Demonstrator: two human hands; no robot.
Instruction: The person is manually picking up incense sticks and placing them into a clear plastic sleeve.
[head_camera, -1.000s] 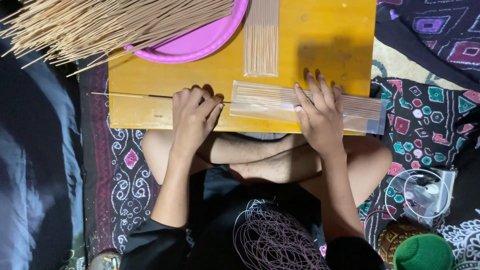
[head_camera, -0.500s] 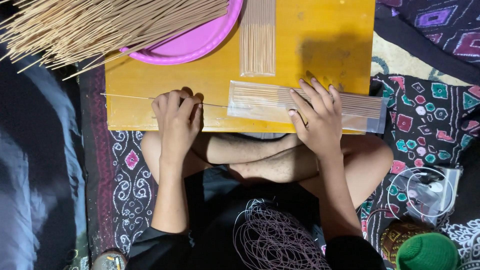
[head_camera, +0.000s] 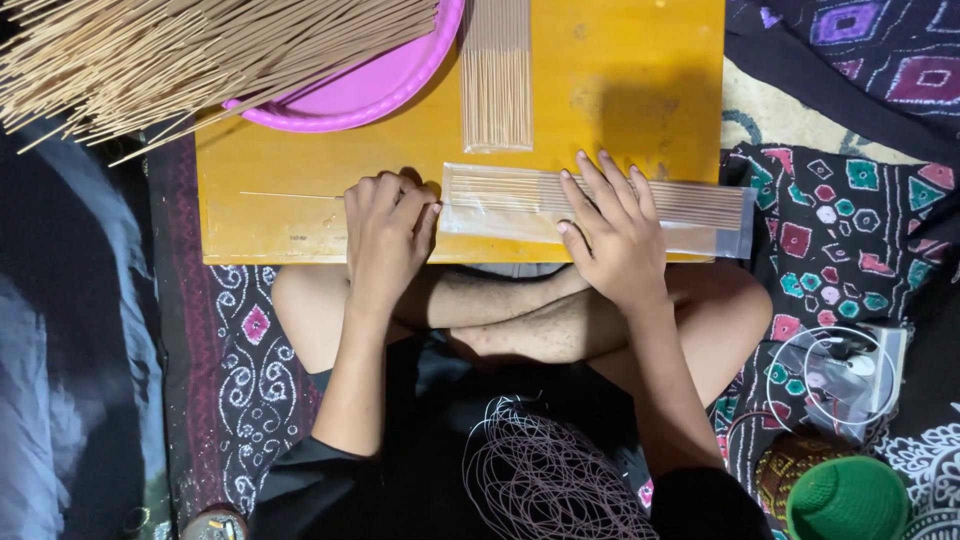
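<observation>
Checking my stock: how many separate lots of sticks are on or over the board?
4: loose heap over the pink plate; neat row on the board; sticks in the clear bag; one stick in the left hand.

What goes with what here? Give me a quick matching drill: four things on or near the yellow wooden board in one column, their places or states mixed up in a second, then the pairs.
Things:
1. round pink plastic plate
2. clear plastic sleeve of thin sticks
3. single thin stick
4. neat flat row of tan sticks

Places or states:
A. pinched in the left hand, pointing at the sleeve's open end
B. pressed flat under the right hand
C. top left of the yellow wooden board, under a loose heap of sticks
D. lying loose at the board's top middle

Pairs: 1-C, 2-B, 3-A, 4-D
</observation>
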